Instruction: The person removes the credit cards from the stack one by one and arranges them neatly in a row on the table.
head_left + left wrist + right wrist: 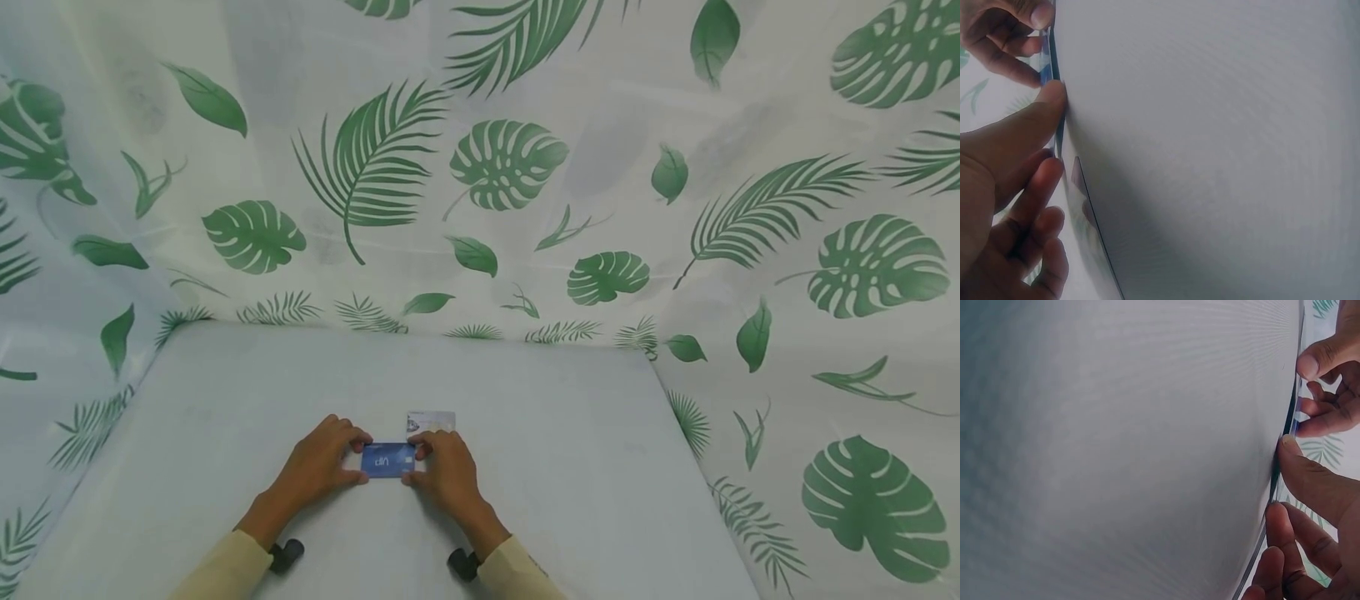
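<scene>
A blue card point(387, 461) with "VIP" lettering, upside down from here, lies in front of me at the table's middle. My left hand point(324, 457) pinches its left end, thumb at the near corner and forefinger at the far one. My right hand point(448, 468) pinches the right end the same way. Just beyond the right fingers is a pale grey-white card point(431, 422), its near part hidden by that hand. Both wrist views show the blue card nearly edge-on, low at the tabletop; whether it touches the surface I cannot tell.
The white tabletop point(555, 433) spreads around both hands. Behind it and along the sides hangs a white sheet point(420, 267) with green leaf prints. Small black devices sit at both wrists, below light yellow sleeves point(228, 567).
</scene>
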Available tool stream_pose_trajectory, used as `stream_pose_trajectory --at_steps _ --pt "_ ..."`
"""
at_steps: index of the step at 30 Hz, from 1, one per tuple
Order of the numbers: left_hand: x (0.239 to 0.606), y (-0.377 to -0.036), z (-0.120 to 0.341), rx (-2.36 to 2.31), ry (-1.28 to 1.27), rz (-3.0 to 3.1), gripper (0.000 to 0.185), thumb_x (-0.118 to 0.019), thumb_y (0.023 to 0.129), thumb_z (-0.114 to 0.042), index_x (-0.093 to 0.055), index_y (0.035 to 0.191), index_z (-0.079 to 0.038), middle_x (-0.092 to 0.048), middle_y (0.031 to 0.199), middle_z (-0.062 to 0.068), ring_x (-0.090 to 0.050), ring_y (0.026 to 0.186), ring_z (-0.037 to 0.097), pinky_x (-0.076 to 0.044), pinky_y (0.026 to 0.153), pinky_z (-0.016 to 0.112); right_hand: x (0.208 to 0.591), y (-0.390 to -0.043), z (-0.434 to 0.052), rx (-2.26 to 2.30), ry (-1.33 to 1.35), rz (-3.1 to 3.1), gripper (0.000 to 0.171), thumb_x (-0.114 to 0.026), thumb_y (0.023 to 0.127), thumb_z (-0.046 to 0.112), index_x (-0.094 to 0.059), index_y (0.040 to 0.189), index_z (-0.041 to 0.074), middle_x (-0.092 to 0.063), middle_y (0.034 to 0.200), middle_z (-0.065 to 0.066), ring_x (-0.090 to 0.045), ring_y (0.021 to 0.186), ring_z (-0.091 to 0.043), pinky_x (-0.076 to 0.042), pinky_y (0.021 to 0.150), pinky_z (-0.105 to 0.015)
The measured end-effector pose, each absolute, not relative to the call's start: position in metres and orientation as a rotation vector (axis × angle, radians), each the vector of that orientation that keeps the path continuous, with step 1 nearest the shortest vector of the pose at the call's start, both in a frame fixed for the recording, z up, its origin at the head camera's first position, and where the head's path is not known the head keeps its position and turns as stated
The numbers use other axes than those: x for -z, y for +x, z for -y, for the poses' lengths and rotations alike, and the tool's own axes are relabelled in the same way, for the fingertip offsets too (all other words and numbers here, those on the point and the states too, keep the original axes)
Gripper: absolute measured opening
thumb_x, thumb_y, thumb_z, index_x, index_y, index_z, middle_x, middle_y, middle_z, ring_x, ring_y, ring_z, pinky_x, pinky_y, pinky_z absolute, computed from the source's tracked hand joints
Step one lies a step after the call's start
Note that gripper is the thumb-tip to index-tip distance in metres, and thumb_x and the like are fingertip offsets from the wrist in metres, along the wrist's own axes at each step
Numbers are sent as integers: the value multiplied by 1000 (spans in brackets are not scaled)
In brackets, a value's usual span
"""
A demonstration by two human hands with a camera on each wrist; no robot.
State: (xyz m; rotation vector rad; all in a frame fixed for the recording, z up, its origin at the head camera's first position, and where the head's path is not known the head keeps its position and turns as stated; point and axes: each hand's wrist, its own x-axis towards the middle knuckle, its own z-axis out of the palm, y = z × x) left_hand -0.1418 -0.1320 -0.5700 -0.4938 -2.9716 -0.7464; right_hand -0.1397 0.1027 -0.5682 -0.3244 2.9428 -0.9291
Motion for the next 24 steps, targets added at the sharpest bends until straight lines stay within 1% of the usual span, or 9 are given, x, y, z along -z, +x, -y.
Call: stream_pose_trajectory --at_steps 7,13,17,21,24 --pt "570 -141 130 715 -480 2990 55 -101 68 -29 -79 117 -14 -60 90 -8 -44 87 10 -45 77 30 569 -140 -102 922 -310 -2955 54 -99 71 19 -78 121 18 -68 89 8 -49 88 -8 -43 80 -27" --pt "568 -141 129 738 -493 2967 56 -101 68 -29 -78 117 -16 -60 91 -9 -44 87 9 -45 76 29 568 -143 -108 976 -290 -2957 54 -100 70 19 -78 119 20 -70 88 9 -51 87 -7 -44 80 -28" --pt "565 -145 126 745 -508 2926 57 -101 68 -30 -78 118 -17 -63 93 -9 -45 88 8 -47 78 28 564 -149 -113 1009 -241 -2964 53 -99 71 18 -78 120 20 -71 87 10 -52 87 -8 -44 81 -28" --pt "559 -152 118 743 -508 2925 58 -100 70 -33 -78 121 -17 -68 95 -7 -48 89 8 -51 80 30 560 -155 -119 1028 -211 -2964 53 -98 72 18 -77 121 20 -71 88 9 -52 87 -10 -44 82 -30" --pt "555 -156 111 760 -508 2933 58 -100 72 -32 -77 123 -16 -69 95 -5 -48 88 9 -52 81 33 556 -158 -124 1034 -205 -2966 53 -98 73 18 -77 122 20 -71 89 7 -52 88 -11 -44 83 -31"
